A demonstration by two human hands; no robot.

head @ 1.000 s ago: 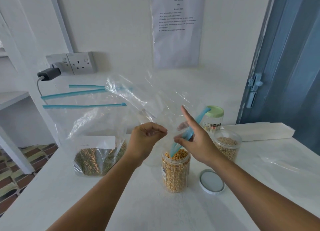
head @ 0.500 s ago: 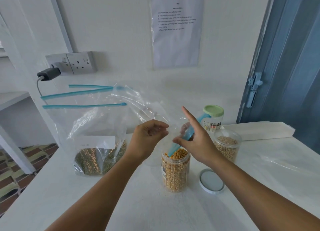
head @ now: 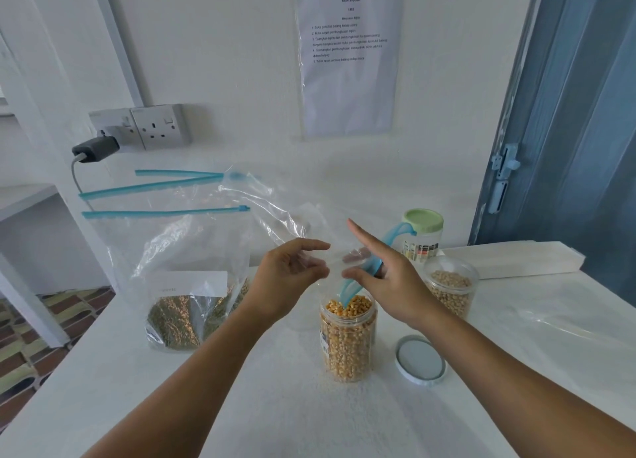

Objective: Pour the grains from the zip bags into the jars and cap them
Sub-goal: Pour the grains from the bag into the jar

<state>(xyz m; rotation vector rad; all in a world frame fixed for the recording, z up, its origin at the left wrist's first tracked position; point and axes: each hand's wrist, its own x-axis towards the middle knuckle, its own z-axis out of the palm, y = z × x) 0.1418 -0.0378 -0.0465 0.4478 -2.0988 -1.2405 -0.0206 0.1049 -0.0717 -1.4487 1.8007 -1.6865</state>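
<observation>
An open jar of yellow corn (head: 347, 340) stands mid-table, filled nearly to the rim. Above it hangs an empty clear zip bag (head: 275, 210), and its blue zip strip (head: 347, 290) dips into the jar's mouth. My right hand (head: 389, 282) pinches that strip between thumb and fingers, with the forefinger pointing straight out. My left hand (head: 292, 278) is just left of the jar, its fingers loosely curled round the bag's clear film. The jar's white lid (head: 420, 359) lies flat on the table to its right.
A zip bag of green grains (head: 182, 302) stands at left. An open jar of pale grains (head: 451, 289) and a green-lidded jar (head: 423, 234) are behind right. A flat clear bag (head: 550, 320) and a white pack (head: 509, 258) lie right.
The empty bag has sagged lower over the jar. My left hand's fist has loosened, with its fingers spread further apart. My right hand has barely moved.
</observation>
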